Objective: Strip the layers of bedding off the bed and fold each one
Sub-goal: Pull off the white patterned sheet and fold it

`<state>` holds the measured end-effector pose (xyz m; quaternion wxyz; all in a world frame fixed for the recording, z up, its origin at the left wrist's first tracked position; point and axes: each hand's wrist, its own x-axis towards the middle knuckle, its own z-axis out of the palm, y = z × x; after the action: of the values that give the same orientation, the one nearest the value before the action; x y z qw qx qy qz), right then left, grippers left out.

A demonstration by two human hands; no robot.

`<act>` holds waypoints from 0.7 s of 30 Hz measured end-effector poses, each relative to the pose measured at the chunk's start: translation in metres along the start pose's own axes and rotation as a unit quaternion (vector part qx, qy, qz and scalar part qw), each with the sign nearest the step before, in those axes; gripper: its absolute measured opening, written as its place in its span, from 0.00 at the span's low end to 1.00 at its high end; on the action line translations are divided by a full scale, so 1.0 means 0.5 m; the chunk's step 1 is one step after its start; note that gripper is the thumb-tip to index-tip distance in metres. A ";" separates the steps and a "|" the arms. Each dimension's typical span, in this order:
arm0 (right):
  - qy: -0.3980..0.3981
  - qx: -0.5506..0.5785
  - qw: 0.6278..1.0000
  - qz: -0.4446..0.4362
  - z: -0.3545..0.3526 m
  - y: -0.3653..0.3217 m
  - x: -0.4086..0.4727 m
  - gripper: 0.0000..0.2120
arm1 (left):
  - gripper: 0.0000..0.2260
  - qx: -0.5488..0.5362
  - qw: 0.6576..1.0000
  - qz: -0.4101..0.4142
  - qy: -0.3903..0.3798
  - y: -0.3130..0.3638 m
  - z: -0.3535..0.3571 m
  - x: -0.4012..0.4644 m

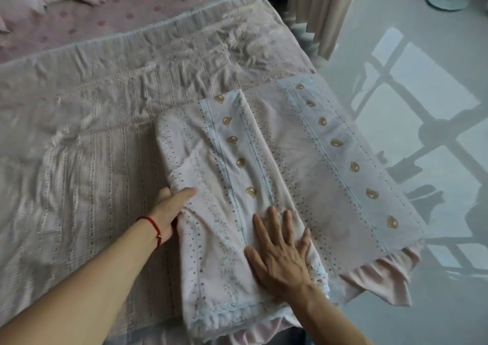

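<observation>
Folding the sheet [237,165]: left hand [169,210] grips its nine-o'clock edge, right hand [280,249] presses flat; next, probably fold it over toward three o'clock.

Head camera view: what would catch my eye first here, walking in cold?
Probably the pink bear-print sheet, half folded at the near right corner of the bed. Two bare hands work it: the right hand lies flat on the folded part, while the left hand, with a red string bracelet at the wrist, grips its left edge. Beneath lies a wrinkled striped cover.
</observation>
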<state>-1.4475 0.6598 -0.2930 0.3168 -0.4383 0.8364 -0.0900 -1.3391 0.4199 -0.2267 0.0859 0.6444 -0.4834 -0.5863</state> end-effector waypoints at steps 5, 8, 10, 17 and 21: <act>0.061 0.237 0.970 -0.013 -0.070 0.066 -0.002 0.35 | 0.25 0.001 0.996 0.084 -0.032 0.120 0.095 -0.069; 0.039 0.423 0.905 0.018 -0.141 0.108 -0.016 0.28 | 0.23 0.018 0.984 0.171 -0.054 0.190 0.194 -0.122; -0.001 0.525 0.850 0.038 -0.196 0.139 -0.030 0.26 | 0.09 0.033 0.973 0.220 -0.058 0.228 0.272 -0.163; 0.003 0.748 0.662 0.043 -0.332 0.273 -0.117 0.27 | 0.13 0.128 0.938 0.321 -0.044 0.317 0.535 -0.250; 0.360 0.617 0.544 0.439 -0.335 0.464 -0.038 0.18 | 0.32 0.120 0.950 0.242 -0.158 0.308 0.701 -0.234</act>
<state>-1.6987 0.7927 -0.2526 0.1811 0.3564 0.7062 -0.5843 -1.6956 0.5848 -0.1481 0.0700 0.4130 -0.6986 -0.5800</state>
